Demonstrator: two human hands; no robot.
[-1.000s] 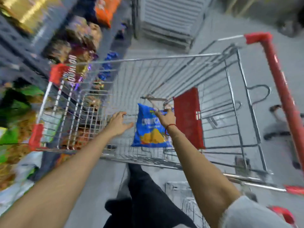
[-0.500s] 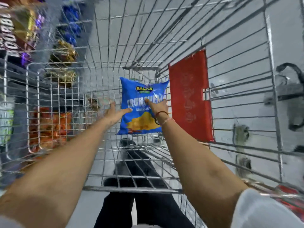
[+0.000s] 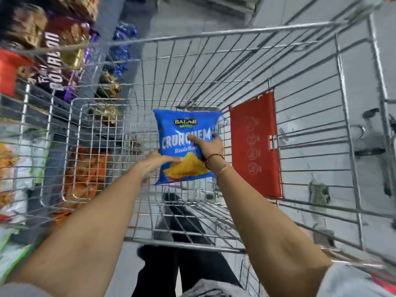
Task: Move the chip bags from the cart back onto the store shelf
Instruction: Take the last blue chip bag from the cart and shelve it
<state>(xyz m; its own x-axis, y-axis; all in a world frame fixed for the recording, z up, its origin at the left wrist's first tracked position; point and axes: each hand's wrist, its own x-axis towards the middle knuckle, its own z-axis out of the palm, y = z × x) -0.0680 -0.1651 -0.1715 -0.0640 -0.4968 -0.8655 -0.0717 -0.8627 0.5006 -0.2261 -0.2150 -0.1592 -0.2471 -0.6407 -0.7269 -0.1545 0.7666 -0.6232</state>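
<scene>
Gripping blue chip bag [image 3: 184,146] | left hand [image 3: 153,165] now touching its edge | right hand [image 3: 209,146] grip holding it | cart [image 3: 235,35]

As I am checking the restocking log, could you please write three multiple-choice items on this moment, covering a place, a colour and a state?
1. Where is the chip bag?
A. inside the wire cart
B. on the floor beside the cart
C. on a store shelf

2. What is the bag's main colour?
A. green
B. blue
C. red

3. How is the bag being handled?
A. lying untouched
B. pinned under one foot
C. held by the left hand and right hand

Answers:
1 A, wire walls surround it on every side.
2 B, its front is blue with a yellow chip picture.
3 C, the left fingers press its lower left edge and the right hand grips its right side.
</scene>
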